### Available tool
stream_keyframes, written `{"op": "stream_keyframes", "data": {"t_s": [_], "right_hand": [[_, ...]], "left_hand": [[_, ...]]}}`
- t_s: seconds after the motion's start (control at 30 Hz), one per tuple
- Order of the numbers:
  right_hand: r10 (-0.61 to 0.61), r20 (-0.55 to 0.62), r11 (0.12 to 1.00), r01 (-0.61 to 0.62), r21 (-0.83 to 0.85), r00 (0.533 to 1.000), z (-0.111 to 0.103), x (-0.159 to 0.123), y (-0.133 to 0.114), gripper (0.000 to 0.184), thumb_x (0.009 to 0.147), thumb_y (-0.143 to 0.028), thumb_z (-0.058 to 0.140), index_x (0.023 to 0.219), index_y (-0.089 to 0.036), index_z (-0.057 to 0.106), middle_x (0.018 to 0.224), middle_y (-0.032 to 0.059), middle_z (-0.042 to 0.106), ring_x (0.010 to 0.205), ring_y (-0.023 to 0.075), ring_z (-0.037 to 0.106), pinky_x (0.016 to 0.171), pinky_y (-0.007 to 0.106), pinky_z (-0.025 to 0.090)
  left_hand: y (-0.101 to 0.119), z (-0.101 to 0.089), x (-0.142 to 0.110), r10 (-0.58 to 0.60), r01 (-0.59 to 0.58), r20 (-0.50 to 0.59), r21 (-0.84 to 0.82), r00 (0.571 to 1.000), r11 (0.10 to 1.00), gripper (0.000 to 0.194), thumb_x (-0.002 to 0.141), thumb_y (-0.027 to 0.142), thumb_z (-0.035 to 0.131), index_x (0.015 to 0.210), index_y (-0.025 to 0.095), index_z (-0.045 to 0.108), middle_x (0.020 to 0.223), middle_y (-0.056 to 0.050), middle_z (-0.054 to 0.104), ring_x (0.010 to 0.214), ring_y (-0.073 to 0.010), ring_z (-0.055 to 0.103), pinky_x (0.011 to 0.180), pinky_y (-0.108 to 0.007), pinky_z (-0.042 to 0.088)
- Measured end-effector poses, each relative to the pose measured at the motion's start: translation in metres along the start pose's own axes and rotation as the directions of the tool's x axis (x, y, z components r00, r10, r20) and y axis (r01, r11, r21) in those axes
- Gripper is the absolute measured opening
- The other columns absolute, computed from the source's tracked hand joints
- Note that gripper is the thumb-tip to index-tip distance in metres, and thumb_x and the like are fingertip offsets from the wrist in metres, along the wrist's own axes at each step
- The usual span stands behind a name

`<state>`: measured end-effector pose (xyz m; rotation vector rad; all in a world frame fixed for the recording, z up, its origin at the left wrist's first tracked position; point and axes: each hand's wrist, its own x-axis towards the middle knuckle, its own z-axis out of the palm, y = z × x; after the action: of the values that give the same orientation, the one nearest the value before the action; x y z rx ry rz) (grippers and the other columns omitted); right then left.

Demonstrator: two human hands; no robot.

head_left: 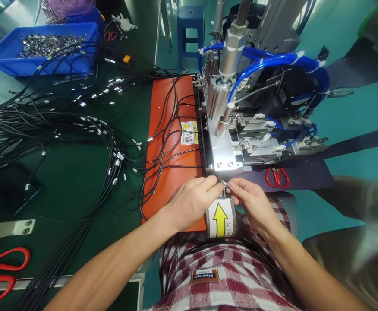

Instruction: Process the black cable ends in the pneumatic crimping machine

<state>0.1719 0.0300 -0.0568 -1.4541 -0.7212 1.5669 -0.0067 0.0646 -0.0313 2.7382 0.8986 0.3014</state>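
Note:
My left hand point(193, 201) is closed at the front of the machine point(223, 153), its fingertips pinched together. Whatever lies inside that pinch is hidden by the fingers. Facing it, my right hand point(252, 201) grips a small shiny metal part point(225, 185) between thumb and fingers. The two hands nearly meet at this part, just above a label with a yellow arrow point(220, 219). Several black cables point(168, 147) run across the orange plate point(189, 172) to the machine's edge, left of my hands.
A blue bin point(58, 65) of small metal parts stands at the back left. Bundled black cables point(111, 151) with metal ends spread over the green table point(69, 181). Red-handled scissors point(277, 177) lie right of the machine. Blue air hoses point(273, 60) arch above it. A blue stool point(190, 32) stands behind.

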Motion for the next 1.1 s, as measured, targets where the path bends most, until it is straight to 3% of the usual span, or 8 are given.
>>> {"op": "stream_keyframes", "data": {"t_s": [0.2,0.3,0.43,0.57,0.67,0.73,0.87,1.1], "right_hand": [[0.05,0.053,0.998,-0.051,0.032,0.997,0.002,0.003,-0.008,0.034,0.066,-0.046,0.077,0.063,-0.017,0.06,0.05,-0.0053,0.046,0.046,0.0084,0.034,0.048,0.024,0.027],[0.044,0.06,0.998,-0.046,0.036,0.997,0.001,0.003,-0.007,0.033,0.068,-0.045,0.076,0.065,-0.017,0.06,0.051,-0.0053,0.047,0.046,0.0082,0.034,0.048,0.024,0.027],[0.037,0.08,0.999,-0.04,0.033,0.996,-0.002,0.003,-0.003,0.033,0.07,-0.045,0.075,0.066,-0.016,0.06,0.05,-0.0052,0.047,0.048,0.0085,0.035,0.049,0.023,0.027],[0.014,0.083,1.0,-0.016,0.025,0.996,-0.002,0.003,-0.002,0.034,0.069,-0.046,0.076,0.067,-0.017,0.06,0.051,-0.0051,0.047,0.048,0.0088,0.036,0.049,0.023,0.027],[-0.003,0.088,1.0,0.001,0.024,0.996,-0.001,0.003,-0.003,0.035,0.068,-0.047,0.077,0.067,-0.017,0.06,0.055,-0.0047,0.049,0.049,0.0085,0.036,0.05,0.023,0.028],[-0.011,0.094,1.0,0.008,0.025,0.996,-0.001,0.003,-0.003,0.035,0.068,-0.048,0.076,0.067,-0.017,0.059,0.055,-0.0048,0.049,0.048,0.0083,0.036,0.05,0.023,0.028],[-0.028,0.101,0.999,0.026,0.025,0.995,-0.001,0.004,-0.001,0.037,0.069,-0.05,0.075,0.067,-0.017,0.058,0.052,-0.0055,0.047,0.049,0.0094,0.037,0.051,0.024,0.03],[-0.086,0.039,0.996,0.086,-0.002,0.996,0.001,0.002,0.002,0.035,0.07,-0.049,0.075,0.069,-0.019,0.057,0.051,-0.0054,0.048,0.051,0.0116,0.041,0.054,0.025,0.033]], "left_hand": [[-0.001,-0.017,-0.017,-0.166,0.173,0.05,-0.308,0.985,0.936,0.02,0.096,0.01,0.036,0.107,0.015,0.052,0.097,-0.007,0.059,0.087,-0.0167,0.057,0.077,-0.029,0.05],[-0.004,-0.033,-0.038,-0.218,0.239,0.102,-0.311,0.971,0.92,0.023,0.095,0.008,0.036,0.112,0.016,0.051,0.101,-0.006,0.059,0.09,-0.0155,0.058,0.079,-0.027,0.049],[-0.012,-0.047,-0.043,-0.104,0.102,0.138,0.021,0.985,0.995,0.027,0.094,0.007,0.036,0.115,0.015,0.053,0.094,-0.006,0.061,0.083,-0.0174,0.057,0.071,-0.029,0.047],[-0.006,-0.043,-0.02,0.127,-0.192,0.179,0.416,0.976,0.889,0.021,0.091,0.007,0.041,0.089,0.012,0.061,0.094,-0.011,0.061,0.087,-0.0238,0.056,0.065,-0.034,0.043],[0.016,-0.028,-0.009,-0.107,0.031,0.132,0.482,0.985,0.876,0.016,0.086,0.005,0.046,0.087,0.01,0.061,0.084,-0.011,0.059,0.079,-0.0238,0.055,0.059,-0.032,0.042],[0.028,-0.018,-0.008,-0.246,0.185,0.08,0.453,0.966,0.872,0.021,0.084,0.005,0.048,0.101,0.006,0.06,0.095,-0.014,0.06,0.082,-0.0247,0.055,0.062,-0.033,0.044],[0.032,-0.003,-0.015,-0.197,0.192,0.006,0.212,0.98,0.958,0.037,0.089,0.014,0.048,0.127,0.011,0.05,0.115,-0.014,0.056,0.095,-0.0252,0.052,0.075,-0.035,0.047],[0.024,0.003,-0.011,-0.271,0.271,-0.021,0.028,0.962,0.962,0.03,0.092,0.014,0.043,0.119,0.018,0.057,0.103,-0.009,0.058,0.089,-0.0222,0.05,0.073,-0.033,0.046]]}}
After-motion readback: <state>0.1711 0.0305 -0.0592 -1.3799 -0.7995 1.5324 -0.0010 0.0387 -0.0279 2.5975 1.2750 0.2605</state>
